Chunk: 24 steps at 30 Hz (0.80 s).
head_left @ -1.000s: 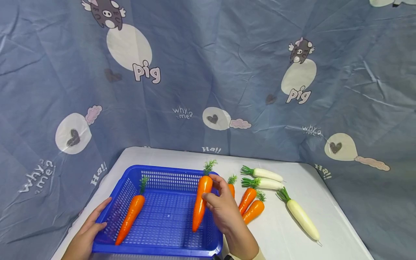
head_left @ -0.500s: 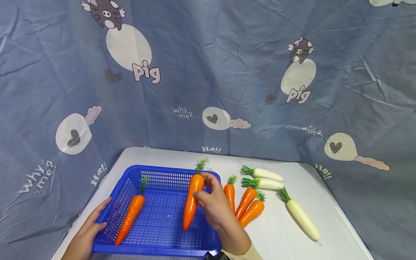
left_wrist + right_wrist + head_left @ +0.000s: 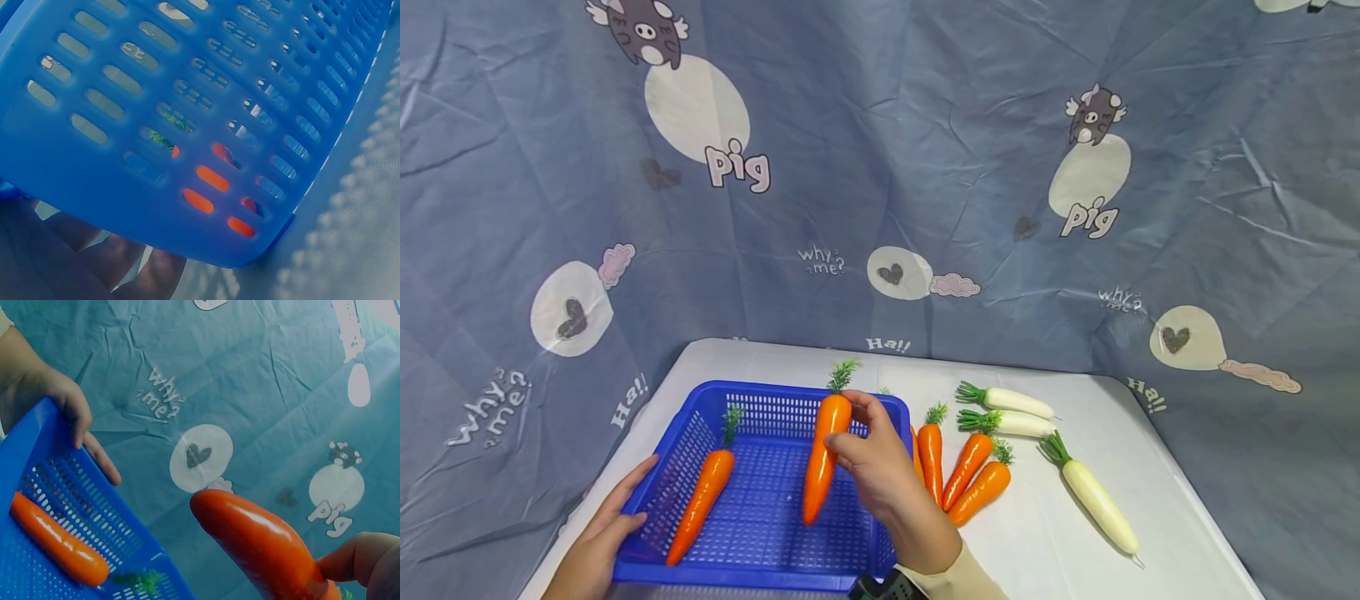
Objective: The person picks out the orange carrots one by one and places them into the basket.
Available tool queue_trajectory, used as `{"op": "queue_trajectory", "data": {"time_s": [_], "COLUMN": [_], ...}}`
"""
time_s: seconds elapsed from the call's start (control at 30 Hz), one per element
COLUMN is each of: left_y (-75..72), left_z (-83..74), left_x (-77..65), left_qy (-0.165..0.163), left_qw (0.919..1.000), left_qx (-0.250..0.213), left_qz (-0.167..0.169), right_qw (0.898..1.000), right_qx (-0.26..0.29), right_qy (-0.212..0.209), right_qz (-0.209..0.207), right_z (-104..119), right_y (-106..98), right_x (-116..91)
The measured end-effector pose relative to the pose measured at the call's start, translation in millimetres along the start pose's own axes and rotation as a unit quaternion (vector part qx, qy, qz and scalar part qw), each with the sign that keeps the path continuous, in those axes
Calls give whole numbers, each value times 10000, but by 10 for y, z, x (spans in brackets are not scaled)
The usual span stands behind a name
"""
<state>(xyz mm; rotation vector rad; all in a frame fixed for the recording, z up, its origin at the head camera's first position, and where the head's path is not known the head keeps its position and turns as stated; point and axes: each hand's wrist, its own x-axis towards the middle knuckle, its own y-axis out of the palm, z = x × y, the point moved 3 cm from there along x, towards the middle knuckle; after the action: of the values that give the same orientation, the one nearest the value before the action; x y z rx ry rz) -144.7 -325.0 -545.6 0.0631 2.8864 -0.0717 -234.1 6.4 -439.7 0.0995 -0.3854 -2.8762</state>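
Right hand (image 3: 880, 462) pinching one carrot (image 3: 824, 454), one basket (image 3: 737, 575)

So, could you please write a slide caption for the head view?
Right hand pinching a carrot over a blue basket that the left hand holds.

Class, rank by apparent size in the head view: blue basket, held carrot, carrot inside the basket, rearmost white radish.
Blue basket
Held carrot and carrot inside the basket: too alike to rank
Rearmost white radish
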Motion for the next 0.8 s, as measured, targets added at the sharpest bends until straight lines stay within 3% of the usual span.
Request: {"op": "queue_trajectory", "data": {"time_s": [0.23,0.43,0.8], "left_y": [0,28,1], "left_z": [21,1,20], "left_x": [-17,2,-5], "left_qy": [284,704,491], "left_qw": [9993,9969,9981], "left_qx": [-173,342,342], "left_qz": [142,86,112], "right_qw": [9999,9998,9994], "right_qx": [20,-72,-15], "right_qy": [88,170,284], "right_qz": [59,85,194], "right_z": [13,62,47], "right_y": [103,99,200], "right_x": [54,87,234]}}
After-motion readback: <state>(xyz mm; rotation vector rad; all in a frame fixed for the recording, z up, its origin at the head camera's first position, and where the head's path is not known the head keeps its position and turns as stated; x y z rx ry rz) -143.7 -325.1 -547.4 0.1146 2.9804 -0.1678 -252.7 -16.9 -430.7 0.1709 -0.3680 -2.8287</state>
